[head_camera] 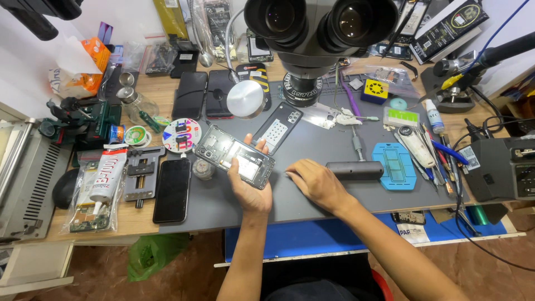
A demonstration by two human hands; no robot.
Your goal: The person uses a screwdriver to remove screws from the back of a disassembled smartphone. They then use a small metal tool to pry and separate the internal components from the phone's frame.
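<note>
Grey mat bore the flat, empty right hand; left hand gripped the opened phone, best kept level.

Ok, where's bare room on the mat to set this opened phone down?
Bare grey mat lies in front of both hands, toward the near edge, and between the right hand and blue tray. Crowded: the tools at right, the phones behind.
</note>
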